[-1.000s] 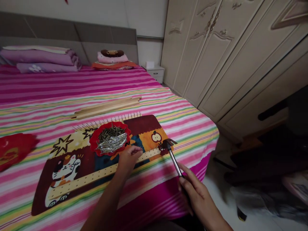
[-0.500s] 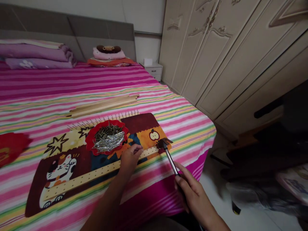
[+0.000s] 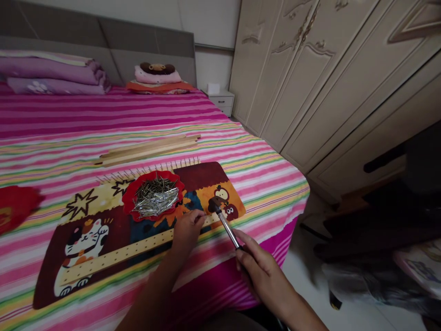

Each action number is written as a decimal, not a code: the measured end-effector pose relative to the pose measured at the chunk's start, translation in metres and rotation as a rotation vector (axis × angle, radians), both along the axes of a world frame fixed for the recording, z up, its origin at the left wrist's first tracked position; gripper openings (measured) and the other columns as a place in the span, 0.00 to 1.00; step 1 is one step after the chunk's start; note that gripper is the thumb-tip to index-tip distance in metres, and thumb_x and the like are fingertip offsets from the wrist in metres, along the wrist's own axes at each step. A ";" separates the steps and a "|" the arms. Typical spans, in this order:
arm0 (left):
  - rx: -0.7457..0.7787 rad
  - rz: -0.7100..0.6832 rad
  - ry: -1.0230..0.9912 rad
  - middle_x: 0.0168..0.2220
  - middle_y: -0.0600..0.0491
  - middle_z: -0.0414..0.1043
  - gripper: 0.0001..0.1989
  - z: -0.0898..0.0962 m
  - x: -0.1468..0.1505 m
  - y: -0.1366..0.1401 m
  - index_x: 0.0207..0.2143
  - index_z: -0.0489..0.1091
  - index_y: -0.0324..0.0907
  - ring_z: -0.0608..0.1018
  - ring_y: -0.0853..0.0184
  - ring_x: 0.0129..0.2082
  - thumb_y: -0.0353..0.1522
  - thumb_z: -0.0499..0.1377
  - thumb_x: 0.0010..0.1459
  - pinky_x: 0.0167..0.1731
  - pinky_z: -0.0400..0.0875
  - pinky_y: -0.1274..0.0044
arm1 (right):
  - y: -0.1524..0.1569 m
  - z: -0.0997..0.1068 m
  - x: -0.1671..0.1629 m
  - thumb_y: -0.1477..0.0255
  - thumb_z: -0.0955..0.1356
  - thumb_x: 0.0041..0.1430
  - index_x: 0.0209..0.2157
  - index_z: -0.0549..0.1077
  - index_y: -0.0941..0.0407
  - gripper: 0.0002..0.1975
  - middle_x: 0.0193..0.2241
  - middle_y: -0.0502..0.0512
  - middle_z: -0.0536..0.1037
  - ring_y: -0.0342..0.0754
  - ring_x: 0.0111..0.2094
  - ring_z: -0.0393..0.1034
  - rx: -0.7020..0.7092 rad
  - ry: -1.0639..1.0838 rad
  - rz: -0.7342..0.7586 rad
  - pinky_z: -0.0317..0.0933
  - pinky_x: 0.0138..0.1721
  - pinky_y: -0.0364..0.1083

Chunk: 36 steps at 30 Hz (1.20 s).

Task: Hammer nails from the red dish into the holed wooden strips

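My right hand point(image 3: 257, 266) grips the dark handle of a hammer point(image 3: 227, 227). Its head is above the right part of a pale wooden strip point(image 3: 134, 249) dotted with small holes or marks. My left hand point(image 3: 189, 230) is closed in a pinch beside the hammer head, over the strip; a thin nail point(image 3: 206, 215) seems to stick out at the fingertips, mostly hidden. The strip lies across a patterned mat point(image 3: 48, 266). On the mat behind my left hand sits a red scalloped bowl point(image 3: 127, 202) heaped with nails point(image 3: 156, 197).
Along the mat's far edge a second strip carries a row of upright nails point(image 3: 161, 166). Beyond it lie several bare wooden strips point(image 3: 151, 149) on the striped bedspread point(image 3: 268, 184). A red object point(image 3: 17, 207) is at the left. A wardrobe point(image 3: 289, 69) stands at the right.
The hammer has swung left, bringing its head from the strip's right end to just beside my left fingertips. My left hand has stayed nearly in place, still pinched.
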<state>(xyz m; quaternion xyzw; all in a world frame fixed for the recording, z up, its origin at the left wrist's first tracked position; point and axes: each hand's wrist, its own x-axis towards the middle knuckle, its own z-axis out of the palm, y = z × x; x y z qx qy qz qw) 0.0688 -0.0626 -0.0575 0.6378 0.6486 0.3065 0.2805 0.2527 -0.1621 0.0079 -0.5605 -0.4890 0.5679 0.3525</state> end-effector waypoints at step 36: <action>-0.085 0.191 0.379 0.28 0.53 0.75 0.08 0.033 -0.077 0.045 0.26 0.72 0.43 0.73 0.67 0.29 0.33 0.52 0.51 0.29 0.61 0.78 | -0.015 -0.014 0.008 0.57 0.61 0.58 0.61 0.58 0.52 0.31 0.13 0.42 0.62 0.39 0.10 0.50 -0.116 -0.021 -0.117 0.50 0.13 0.40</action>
